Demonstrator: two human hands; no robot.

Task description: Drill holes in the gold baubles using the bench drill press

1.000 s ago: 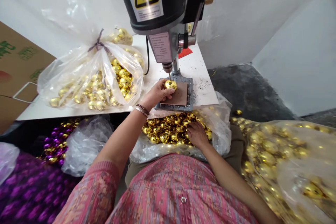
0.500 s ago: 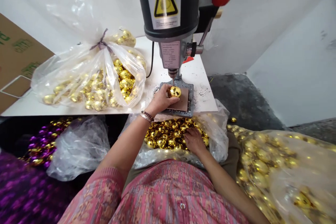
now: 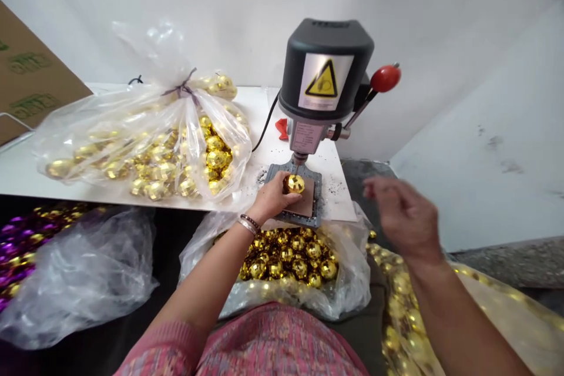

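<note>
My left hand is closed around a gold faceted ball, holding it on the brown pad of a small bench drill press, right under the bit. My right hand is raised in the air to the right of the press, below its red-knobbed lever; it is blurred by motion, with the fingers loosely apart and nothing visible in them. An open plastic bag of gold balls lies in my lap.
A tied clear bag of gold balls sits on the white table at left. A cardboard box stands far left. An empty-looking plastic bag and purple beads lie lower left. Another bag of gold balls lies at right.
My right hand left the lap bag and rose up to the right, toward the lever. The camera tilted up, showing the whole press. The left hand stays on the ball.
</note>
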